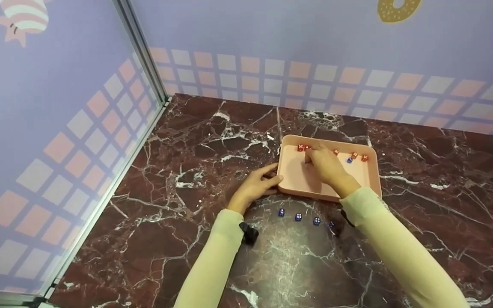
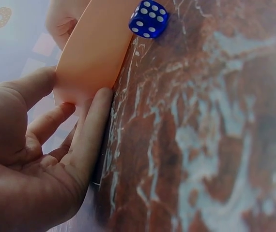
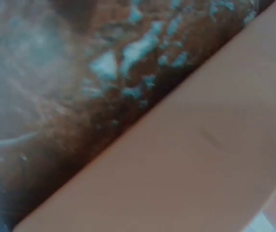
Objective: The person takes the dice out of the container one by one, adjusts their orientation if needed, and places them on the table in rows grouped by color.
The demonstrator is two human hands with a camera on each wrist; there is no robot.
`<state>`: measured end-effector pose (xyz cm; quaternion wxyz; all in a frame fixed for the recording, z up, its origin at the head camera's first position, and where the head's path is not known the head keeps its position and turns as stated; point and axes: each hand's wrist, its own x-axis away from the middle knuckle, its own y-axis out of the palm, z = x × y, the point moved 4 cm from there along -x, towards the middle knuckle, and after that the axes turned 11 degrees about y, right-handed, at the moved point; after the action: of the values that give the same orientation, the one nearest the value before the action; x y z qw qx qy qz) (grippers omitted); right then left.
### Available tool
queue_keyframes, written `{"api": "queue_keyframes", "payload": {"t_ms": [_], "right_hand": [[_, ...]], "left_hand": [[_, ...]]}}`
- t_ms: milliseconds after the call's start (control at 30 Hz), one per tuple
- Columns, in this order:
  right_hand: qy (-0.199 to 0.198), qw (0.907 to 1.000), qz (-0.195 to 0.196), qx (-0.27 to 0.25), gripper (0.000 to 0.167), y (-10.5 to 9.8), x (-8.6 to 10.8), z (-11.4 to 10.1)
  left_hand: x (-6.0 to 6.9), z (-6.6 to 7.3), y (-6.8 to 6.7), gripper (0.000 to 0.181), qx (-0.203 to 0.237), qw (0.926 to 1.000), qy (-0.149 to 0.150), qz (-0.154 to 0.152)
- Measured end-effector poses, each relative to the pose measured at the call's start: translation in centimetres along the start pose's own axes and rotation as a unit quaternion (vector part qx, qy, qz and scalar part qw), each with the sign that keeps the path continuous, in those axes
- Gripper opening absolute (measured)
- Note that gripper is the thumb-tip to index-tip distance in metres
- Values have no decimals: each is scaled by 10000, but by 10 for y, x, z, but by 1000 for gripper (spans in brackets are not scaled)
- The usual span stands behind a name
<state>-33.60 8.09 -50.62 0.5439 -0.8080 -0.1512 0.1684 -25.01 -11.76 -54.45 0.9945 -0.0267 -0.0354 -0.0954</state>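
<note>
Purple walls (image 1: pixel 246 25) with pink and white squares behind, donut print (image 1: pixel 398 9) cut off at the top edge. Dark red marble table (image 1: pixel 186 239) below.

Tray (image 1: pixel 290 173) sits right of centre in the head view, on the table. Five red dice (image 1: pixel 354 155) visible along its far wall, plus one blue die (image 1: pixel 349 160) just in front of them at right. Right hand (image 1: pixel 328 167) covers the middle of that row, so can't give a full count.

Left hand (image 1: pixel 257 184) is on the tray's left end: fingers apart, fairly straight, touching the end wall, thumb at the rim. Left wrist view confirms — one finger runs along the tray's bottom edge.

Right hand reaches into the tray, fingers bent down and bunched. Speck of blue at the tips; can't tell if it's pinched or only touched.

Four blue dice (image 1: pixel 298 217) in a slanting row on the table below the tray; rightmost is in shadow, hard to read. One shows at top centre of the left wrist view.

Right wrist view is blurred — pale slab (image 3: pixel 176 159) across the lower right, too soft to identify. Both sleeves (image 1: pixel 210 252) run out the bottom of the head view.
</note>
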Motion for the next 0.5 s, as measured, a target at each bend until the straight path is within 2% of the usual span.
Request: {"api": "queue_keyframes", "payload": {"t_ms": [100,333,500], "right_hand": [[-15,9999,-113,-112,14,-1,6,1],[-405,9980,-328,-367,19,-5,22,1],[-277,9977,-398,-468,21,-8,34,7]], "left_hand": [[0,1,2,60,-8,10000,24,-29],[0,1,1,60,8,10000,-52,2],[1,2,0,60,93,9999,-107,26]]}}
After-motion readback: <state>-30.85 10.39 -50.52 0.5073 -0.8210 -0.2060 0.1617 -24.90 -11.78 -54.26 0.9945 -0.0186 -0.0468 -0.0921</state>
